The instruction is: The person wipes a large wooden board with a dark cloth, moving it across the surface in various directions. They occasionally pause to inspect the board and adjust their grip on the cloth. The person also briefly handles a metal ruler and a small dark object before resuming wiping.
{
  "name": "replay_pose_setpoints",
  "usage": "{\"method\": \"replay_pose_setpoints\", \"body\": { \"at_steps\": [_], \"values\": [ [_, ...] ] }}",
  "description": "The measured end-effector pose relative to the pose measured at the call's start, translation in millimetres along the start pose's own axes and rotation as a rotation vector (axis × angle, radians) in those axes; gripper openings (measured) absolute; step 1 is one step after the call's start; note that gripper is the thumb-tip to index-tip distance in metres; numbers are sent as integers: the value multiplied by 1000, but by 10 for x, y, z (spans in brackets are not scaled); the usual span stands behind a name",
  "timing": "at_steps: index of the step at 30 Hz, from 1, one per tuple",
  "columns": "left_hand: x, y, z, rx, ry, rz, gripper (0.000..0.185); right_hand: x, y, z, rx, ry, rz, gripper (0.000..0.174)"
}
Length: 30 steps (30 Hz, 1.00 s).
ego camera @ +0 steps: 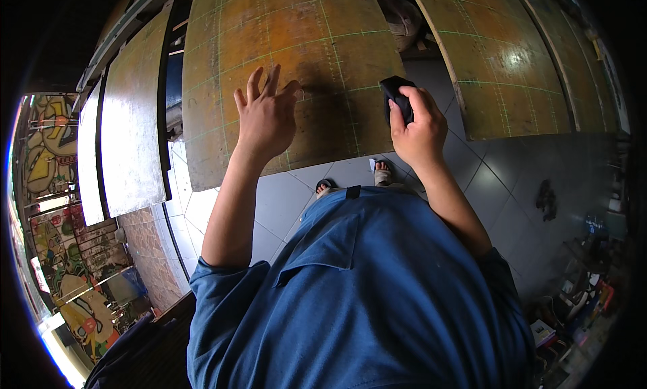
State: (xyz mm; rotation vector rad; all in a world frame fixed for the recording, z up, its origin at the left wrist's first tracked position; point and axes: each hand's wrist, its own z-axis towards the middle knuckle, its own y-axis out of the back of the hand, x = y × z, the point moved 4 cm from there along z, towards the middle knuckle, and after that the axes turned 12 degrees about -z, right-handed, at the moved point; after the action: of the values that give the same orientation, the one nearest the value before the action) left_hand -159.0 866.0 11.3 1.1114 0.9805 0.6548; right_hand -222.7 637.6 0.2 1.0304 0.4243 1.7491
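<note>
My left hand (pixel 268 118) is over a large brown board (pixel 283 40) marked with green grid lines. Its fingers are spread, and the thumb is mostly hidden. A small pale outline shows by the index fingertip; I cannot tell what it is. Near the board's right edge, my right hand (pixel 419 121) grips a bunched black cloth (pixel 397 86) between thumb and fingers. A dark shadow or stain crosses the board between the two hands.
More grid-marked boards stand to the right (pixel 505 60), and pale glossy boards (pixel 134 121) to the left. Grey floor tiles (pixel 283 202) and sandalled feet (pixel 381 173) show below. Assorted clutter (pixel 571 308) lies at lower right. A painted wall (pixel 81 288) is far left.
</note>
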Motion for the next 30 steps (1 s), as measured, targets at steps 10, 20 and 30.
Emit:
{"method": "replay_pose_setpoints", "body": {
  "at_steps": [10, 20, 30],
  "values": [
    [-112, -19, -169, -14, -12, -78, 29, -16, -13, -12, -16, 2, -16, 24],
    [-25, 94, -171, -170, -46, -317, 20, -4, 0, -17, -14, -32, 9, 22],
    [-20, -33, -92, -203, -17, -264, 19, -29, -22, -19, -39, 3, -10, 22]
  ]
}}
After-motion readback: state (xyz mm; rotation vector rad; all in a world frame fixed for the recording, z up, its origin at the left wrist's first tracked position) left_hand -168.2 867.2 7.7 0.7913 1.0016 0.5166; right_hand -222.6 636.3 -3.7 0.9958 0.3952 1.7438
